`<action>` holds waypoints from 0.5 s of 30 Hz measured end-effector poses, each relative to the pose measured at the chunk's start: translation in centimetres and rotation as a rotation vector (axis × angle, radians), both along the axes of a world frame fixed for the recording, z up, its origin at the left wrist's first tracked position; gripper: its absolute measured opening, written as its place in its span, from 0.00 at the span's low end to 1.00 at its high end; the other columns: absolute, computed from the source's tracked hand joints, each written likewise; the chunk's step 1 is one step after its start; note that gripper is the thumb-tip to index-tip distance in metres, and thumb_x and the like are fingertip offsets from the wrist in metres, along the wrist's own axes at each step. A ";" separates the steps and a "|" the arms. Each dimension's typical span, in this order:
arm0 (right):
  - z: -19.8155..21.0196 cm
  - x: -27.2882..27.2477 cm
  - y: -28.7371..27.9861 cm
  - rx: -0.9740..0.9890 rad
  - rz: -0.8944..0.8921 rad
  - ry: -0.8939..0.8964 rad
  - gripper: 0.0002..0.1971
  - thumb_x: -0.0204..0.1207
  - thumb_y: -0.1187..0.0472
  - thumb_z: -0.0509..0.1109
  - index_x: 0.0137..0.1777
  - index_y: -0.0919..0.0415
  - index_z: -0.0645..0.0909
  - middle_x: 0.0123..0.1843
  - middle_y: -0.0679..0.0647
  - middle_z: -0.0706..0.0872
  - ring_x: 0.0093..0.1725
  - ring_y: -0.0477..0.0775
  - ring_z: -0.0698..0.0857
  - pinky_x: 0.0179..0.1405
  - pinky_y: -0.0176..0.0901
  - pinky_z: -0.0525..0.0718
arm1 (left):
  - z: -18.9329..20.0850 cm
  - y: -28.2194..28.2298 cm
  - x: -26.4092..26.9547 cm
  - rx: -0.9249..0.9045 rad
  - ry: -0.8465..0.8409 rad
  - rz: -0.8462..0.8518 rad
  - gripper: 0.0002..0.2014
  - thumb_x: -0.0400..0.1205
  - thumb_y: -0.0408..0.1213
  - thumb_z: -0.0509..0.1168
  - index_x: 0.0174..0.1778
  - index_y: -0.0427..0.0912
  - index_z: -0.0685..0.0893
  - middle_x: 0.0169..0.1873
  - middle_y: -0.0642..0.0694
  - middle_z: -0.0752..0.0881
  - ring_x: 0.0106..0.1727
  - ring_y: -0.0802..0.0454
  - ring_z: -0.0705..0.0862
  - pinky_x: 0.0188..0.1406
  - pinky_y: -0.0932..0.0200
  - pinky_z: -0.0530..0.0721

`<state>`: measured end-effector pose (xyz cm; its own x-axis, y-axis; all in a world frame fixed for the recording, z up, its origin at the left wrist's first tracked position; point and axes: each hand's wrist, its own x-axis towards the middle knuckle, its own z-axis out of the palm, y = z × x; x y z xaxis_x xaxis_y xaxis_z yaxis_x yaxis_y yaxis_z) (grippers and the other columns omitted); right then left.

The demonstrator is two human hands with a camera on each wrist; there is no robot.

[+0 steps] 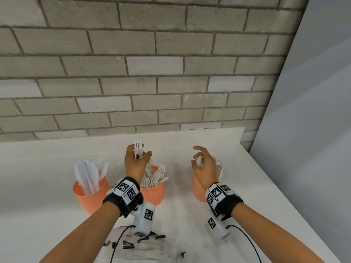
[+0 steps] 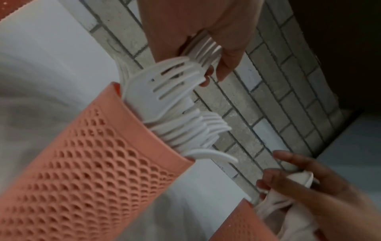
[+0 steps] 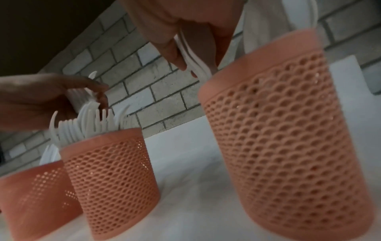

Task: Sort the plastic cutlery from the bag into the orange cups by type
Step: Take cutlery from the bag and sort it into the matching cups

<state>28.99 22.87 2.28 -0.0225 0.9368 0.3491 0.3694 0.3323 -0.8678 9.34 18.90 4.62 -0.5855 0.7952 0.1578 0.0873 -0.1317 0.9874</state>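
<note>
forks (image 1: 154, 178) in middle cup (image 1: 152, 193), knives (image 1: 89, 175) left

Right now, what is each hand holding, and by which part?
Left hand grips a bunch of white forks below the tines. Right hand pinches white spoons; which part is hidden.

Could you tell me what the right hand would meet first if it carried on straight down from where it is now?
Probably the white spoons standing in the right orange cup: the right hand hangs just above its rim, pinching cutlery of its own. Depth is uncertain.
</note>
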 end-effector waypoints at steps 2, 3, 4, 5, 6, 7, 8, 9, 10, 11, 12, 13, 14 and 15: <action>0.0 0.4 0.1 0.033 0.009 -0.185 0.14 0.74 0.73 0.64 0.52 0.58 0.84 0.47 0.52 0.81 0.49 0.52 0.83 0.50 0.34 0.74 | 0.0 -0.2 0.4 0.005 0.121 0.008 0.10 0.77 0.28 0.68 0.48 0.41 0.75 0.33 0.49 0.80 0.35 0.53 0.79 0.39 0.65 0.78; -0.1 0.5 0.2 0.037 0.009 -0.247 0.11 0.75 0.72 0.64 0.50 0.60 0.85 0.49 0.53 0.82 0.50 0.54 0.84 0.53 0.37 0.76 | 0.0 -0.3 0.6 0.004 0.166 0.021 0.09 0.77 0.30 0.69 0.47 0.40 0.75 0.33 0.51 0.79 0.34 0.56 0.78 0.36 0.68 0.76; -0.1 0.6 0.2 0.039 0.005 -0.294 0.10 0.76 0.70 0.64 0.49 0.60 0.86 0.50 0.55 0.83 0.51 0.55 0.84 0.55 0.42 0.78 | 0.1 -0.3 0.8 0.003 0.195 0.039 0.09 0.77 0.33 0.69 0.46 0.40 0.74 0.32 0.52 0.78 0.33 0.57 0.77 0.34 0.69 0.74; -0.2 0.6 0.3 0.042 -0.008 -0.327 0.10 0.76 0.69 0.64 0.48 0.59 0.86 0.51 0.55 0.84 0.51 0.54 0.85 0.56 0.47 0.79 | 0.1 -0.3 1.0 0.004 0.209 0.057 0.09 0.77 0.35 0.70 0.44 0.40 0.74 0.31 0.52 0.78 0.32 0.57 0.75 0.33 0.68 0.73; -0.2 0.6 0.2 0.040 -0.024 -0.355 0.10 0.77 0.66 0.64 0.49 0.57 0.87 0.51 0.54 0.84 0.51 0.54 0.85 0.56 0.51 0.80 | 0.1 -0.2 1.1 0.008 0.212 0.077 0.10 0.78 0.37 0.70 0.43 0.39 0.74 0.30 0.51 0.77 0.32 0.56 0.75 0.33 0.68 0.72; -0.2 0.6 0.2 0.039 -0.037 -0.379 0.09 0.78 0.64 0.64 0.50 0.55 0.86 0.51 0.53 0.84 0.51 0.54 0.85 0.55 0.54 0.80 | 0.1 -0.1 1.1 0.009 0.213 0.094 0.10 0.78 0.37 0.69 0.43 0.39 0.74 0.30 0.51 0.76 0.32 0.56 0.74 0.32 0.69 0.72; -0.2 0.7 0.2 0.032 -0.043 -0.404 0.10 0.79 0.62 0.64 0.52 0.54 0.86 0.52 0.52 0.84 0.51 0.53 0.85 0.55 0.54 0.80 | 0.2 -0.2 1.2 0.015 0.210 0.102 0.09 0.79 0.37 0.67 0.44 0.40 0.73 0.30 0.52 0.76 0.32 0.56 0.75 0.32 0.71 0.72; -0.2 0.7 0.1 0.026 -0.039 -0.424 0.11 0.80 0.61 0.63 0.54 0.54 0.86 0.52 0.53 0.84 0.50 0.54 0.85 0.54 0.51 0.79 | 0.1 -0.2 1.3 0.023 0.205 0.098 0.07 0.81 0.36 0.65 0.46 0.40 0.73 0.30 0.52 0.77 0.31 0.56 0.76 0.30 0.72 0.73; -0.1 0.7 0.0 0.014 -0.033 -0.458 0.12 0.81 0.62 0.61 0.57 0.54 0.85 0.53 0.53 0.84 0.51 0.54 0.85 0.52 0.46 0.77 | 0.1 -0.3 1.3 0.034 0.204 0.087 0.05 0.82 0.34 0.63 0.49 0.42 0.73 0.30 0.52 0.77 0.31 0.57 0.77 0.31 0.73 0.74; 0.0 0.8 0.0 0.003 -0.031 -0.507 0.14 0.81 0.63 0.59 0.59 0.54 0.84 0.54 0.54 0.84 0.52 0.54 0.85 0.49 0.42 0.73 | 0.1 -0.4 1.4 0.044 0.213 0.079 0.05 0.83 0.33 0.60 0.52 0.45 0.73 0.30 0.52 0.77 0.30 0.56 0.78 0.32 0.70 0.75; 0.1 0.9 -0.1 -0.007 -0.028 -0.564 0.16 0.81 0.66 0.58 0.61 0.54 0.83 0.54 0.54 0.84 0.54 0.54 0.84 0.48 0.40 0.68 | 0.1 -0.4 1.4 0.049 0.232 0.069 0.07 0.83 0.31 0.58 0.55 0.47 0.72 0.29 0.51 0.76 0.29 0.56 0.77 0.34 0.66 0.75; 0.2 0.9 0.0 -0.021 -0.023 -0.609 0.18 0.79 0.68 0.57 0.62 0.53 0.82 0.54 0.54 0.83 0.57 0.53 0.83 0.49 0.39 0.67 | 0.0 -0.4 1.4 0.049 0.252 0.052 0.08 0.84 0.31 0.57 0.55 0.48 0.72 0.28 0.51 0.76 0.28 0.55 0.76 0.34 0.63 0.75; 0.3 1.0 0.1 -0.033 -0.021 -0.635 0.20 0.78 0.70 0.56 0.63 0.53 0.81 0.54 0.54 0.83 0.57 0.53 0.82 0.53 0.40 0.69 | 0.0 -0.4 1.4 0.049 0.266 0.030 0.08 0.84 0.30 0.56 0.54 0.47 0.73 0.29 0.52 0.77 0.28 0.55 0.75 0.35 0.61 0.75; 0.4 1.0 0.1 -0.049 -0.017 -0.644 0.21 0.77 0.71 0.55 0.63 0.52 0.81 0.54 0.54 0.83 0.57 0.54 0.82 0.57 0.44 0.73 | -0.1 -0.4 1.4 0.049 0.273 0.007 0.07 0.84 0.30 0.56 0.52 0.46 0.75 0.30 0.53 0.77 0.28 0.55 0.75 0.37 0.59 0.76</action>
<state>30.04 23.02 2.67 -0.1978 0.9535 0.2275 0.8263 0.2870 -0.4846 10.72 18.52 4.53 -0.5212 0.7790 0.3485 0.3506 -0.1768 0.9197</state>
